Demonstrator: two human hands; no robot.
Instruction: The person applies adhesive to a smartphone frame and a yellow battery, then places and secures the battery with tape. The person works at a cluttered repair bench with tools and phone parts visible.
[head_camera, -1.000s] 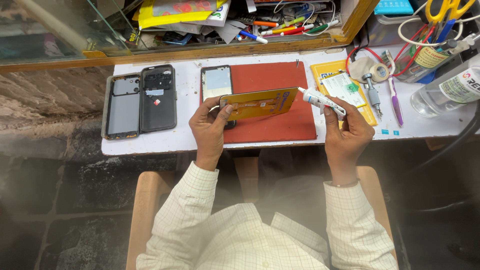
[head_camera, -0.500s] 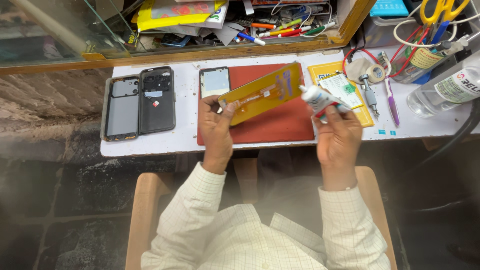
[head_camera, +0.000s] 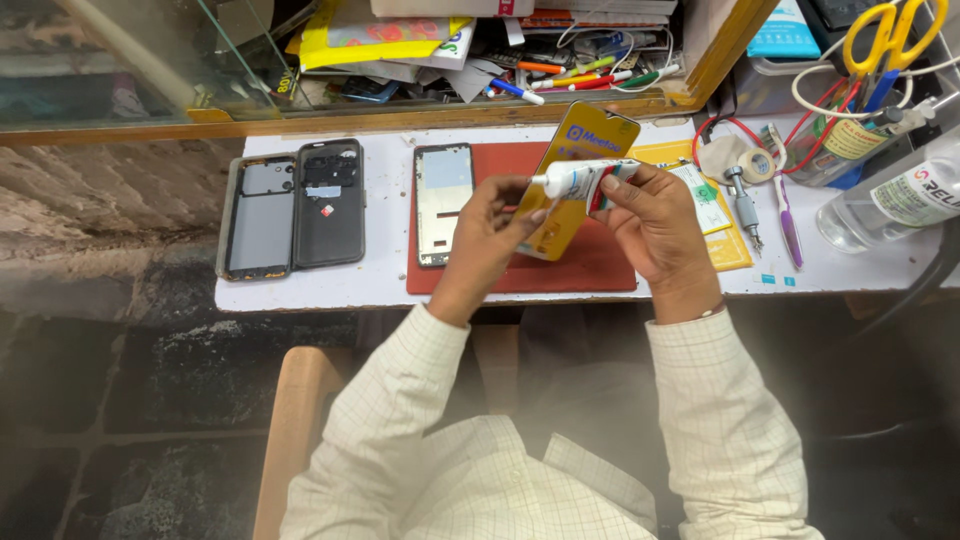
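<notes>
The left hand grips the lower end of a yellow card package, which stands tilted above the red mat near the middle of the white table. The fingers of this hand also meet the cap end of a small white tube. The right hand is closed around the other end of the tube, so the rear part of the tube is hidden in the palm. I cannot tell if the cap is on or off, because the fingertips cover it.

On the left part of the mat lies a phone frame. Near the left edge of the table two phone back parts lie side by side. Toward the right edge are a purple tool and a clear bottle, the bottle cut off by the picture border. Yellow scissors at the far right corner are only partly seen.
</notes>
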